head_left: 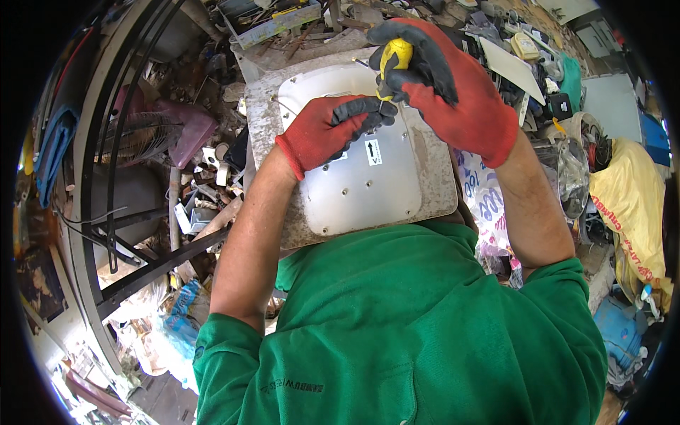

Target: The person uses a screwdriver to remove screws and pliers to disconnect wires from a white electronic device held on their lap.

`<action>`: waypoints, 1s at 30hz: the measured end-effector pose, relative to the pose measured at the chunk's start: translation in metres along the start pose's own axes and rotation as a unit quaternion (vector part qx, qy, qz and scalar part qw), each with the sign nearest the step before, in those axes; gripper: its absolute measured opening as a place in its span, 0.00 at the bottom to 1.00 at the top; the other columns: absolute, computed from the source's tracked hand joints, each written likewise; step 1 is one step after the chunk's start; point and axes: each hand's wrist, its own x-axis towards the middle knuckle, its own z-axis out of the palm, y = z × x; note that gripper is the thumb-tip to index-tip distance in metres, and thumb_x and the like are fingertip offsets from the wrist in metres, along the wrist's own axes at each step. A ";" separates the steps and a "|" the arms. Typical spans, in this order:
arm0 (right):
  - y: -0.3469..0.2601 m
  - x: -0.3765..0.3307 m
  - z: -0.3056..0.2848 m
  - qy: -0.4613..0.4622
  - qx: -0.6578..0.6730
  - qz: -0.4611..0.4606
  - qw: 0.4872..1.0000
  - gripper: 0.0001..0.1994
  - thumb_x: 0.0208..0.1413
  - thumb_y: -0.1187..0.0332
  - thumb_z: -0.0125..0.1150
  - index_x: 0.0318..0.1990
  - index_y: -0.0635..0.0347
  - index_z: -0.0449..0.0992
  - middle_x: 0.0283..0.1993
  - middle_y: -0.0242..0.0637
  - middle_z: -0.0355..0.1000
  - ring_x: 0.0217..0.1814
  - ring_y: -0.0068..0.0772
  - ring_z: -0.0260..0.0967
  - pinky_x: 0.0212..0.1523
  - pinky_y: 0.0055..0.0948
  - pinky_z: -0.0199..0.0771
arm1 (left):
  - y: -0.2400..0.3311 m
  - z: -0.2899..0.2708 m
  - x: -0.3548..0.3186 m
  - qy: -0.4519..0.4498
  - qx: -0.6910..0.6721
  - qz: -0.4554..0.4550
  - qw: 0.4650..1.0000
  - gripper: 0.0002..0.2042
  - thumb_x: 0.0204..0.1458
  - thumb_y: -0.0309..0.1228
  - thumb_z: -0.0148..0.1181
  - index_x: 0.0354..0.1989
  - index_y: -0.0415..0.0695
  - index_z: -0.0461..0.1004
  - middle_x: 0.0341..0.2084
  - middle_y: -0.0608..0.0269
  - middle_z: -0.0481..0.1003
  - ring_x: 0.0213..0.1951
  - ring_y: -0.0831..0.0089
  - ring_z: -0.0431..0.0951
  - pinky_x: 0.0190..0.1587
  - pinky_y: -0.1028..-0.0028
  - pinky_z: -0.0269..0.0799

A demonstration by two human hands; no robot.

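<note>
A yellow-handled screwdriver (pixel 397 58) is in my right hand (pixel 453 92), its fingers wrapped round the handle. The glove on it is red with dark grey fingers. My left hand (pixel 340 124), gloved alike, is closed in a pinch by the screwdriver's lower end; what its fingertips hold, if anything, is too small to make out. Both hands are over a pale metal panel (pixel 389 188) with rounded corners, several small screws and a white arrow label (pixel 374 152). The panel lies on a dirty, stained board (pixel 439 185) in front of my green shirt.
Mixed scrap surrounds the board. A black metal frame (pixel 88 212) and a wire fan guard (pixel 138 138) stand at the left. A tray of odds and ends (pixel 276 28) sits at the far side. To the right are a yellow sack (pixel 627 205) and a flat white panel (pixel 511 69).
</note>
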 end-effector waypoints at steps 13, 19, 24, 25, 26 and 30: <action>-0.002 0.003 0.004 -0.001 0.037 -0.026 0.999 0.28 0.61 0.82 0.50 0.71 0.64 0.60 0.62 0.42 0.71 0.56 0.27 0.71 0.58 0.31 0.74 | -0.008 0.002 -0.001 0.008 0.000 -0.017 1.000 0.14 0.66 0.26 0.57 0.58 0.44 0.79 0.31 0.72 0.81 0.28 0.85 0.73 0.31 0.79 0.72; -0.007 0.001 0.011 -0.054 0.190 0.069 0.978 0.21 0.68 0.72 0.47 0.67 0.67 0.65 0.60 0.41 0.71 0.58 0.29 0.70 0.62 0.31 0.70 | -0.013 0.003 -0.005 0.028 0.008 -0.027 0.999 0.13 0.64 0.30 0.61 0.54 0.44 0.81 0.23 0.72 0.76 0.24 0.86 0.71 0.26 0.79 0.69; 0.007 -0.004 0.049 0.096 0.387 0.056 0.915 0.18 0.74 0.66 0.44 0.64 0.67 0.68 0.58 0.40 0.72 0.57 0.28 0.70 0.60 0.30 0.71 | -0.008 0.005 -0.010 0.022 -0.022 -0.036 0.999 0.11 0.63 0.31 0.63 0.50 0.42 0.82 0.19 0.71 0.74 0.20 0.85 0.69 0.24 0.79 0.68; 0.007 -0.005 0.058 0.159 0.336 0.055 0.927 0.18 0.75 0.66 0.44 0.64 0.67 0.68 0.58 0.40 0.72 0.56 0.28 0.71 0.60 0.30 0.71 | -0.007 0.004 -0.011 0.010 -0.029 -0.071 0.997 0.11 0.62 0.31 0.63 0.50 0.42 0.82 0.18 0.71 0.74 0.19 0.84 0.69 0.24 0.79 0.68; 0.006 -0.006 0.066 0.222 0.282 0.053 0.932 0.18 0.76 0.65 0.44 0.64 0.67 0.68 0.58 0.40 0.72 0.56 0.28 0.71 0.59 0.30 0.71 | -0.006 0.004 -0.011 0.007 -0.013 -0.047 0.999 0.10 0.62 0.31 0.63 0.49 0.41 0.82 0.19 0.69 0.75 0.19 0.83 0.70 0.24 0.78 0.69; -0.005 0.005 0.082 0.273 0.275 0.094 0.917 0.19 0.76 0.64 0.43 0.64 0.67 0.68 0.54 0.40 0.73 0.49 0.27 0.72 0.50 0.30 0.75 | -0.005 0.006 -0.011 0.027 -0.013 0.007 1.000 0.11 0.62 0.31 0.64 0.50 0.43 0.82 0.20 0.66 0.76 0.20 0.81 0.71 0.26 0.76 0.70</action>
